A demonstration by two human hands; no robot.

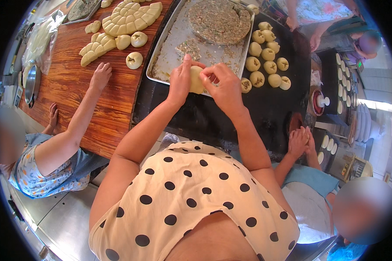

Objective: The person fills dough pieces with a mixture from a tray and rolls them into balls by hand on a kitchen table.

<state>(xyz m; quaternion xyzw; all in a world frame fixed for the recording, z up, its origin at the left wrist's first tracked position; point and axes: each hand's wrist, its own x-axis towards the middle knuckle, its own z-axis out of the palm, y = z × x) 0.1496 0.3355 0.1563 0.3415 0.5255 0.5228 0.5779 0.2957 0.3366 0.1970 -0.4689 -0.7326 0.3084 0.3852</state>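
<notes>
A pale, rounded piece of dough rests against the palm of my left hand, whose fingers are behind it and partly hidden. My right hand pinches at the dough's right edge with thumb and fingertips. Both hands are over the near edge of a metal tray. On that tray lies a thick round mass of speckled filling, with a small loose heap of filling just beyond my fingers. Whether any filling is inside the dough I cannot tell.
Several filled dough balls stand right of the tray on the black surface. Cut dough pieces lie on the wooden table, near a co-worker's hand. Another person's hands work at the right.
</notes>
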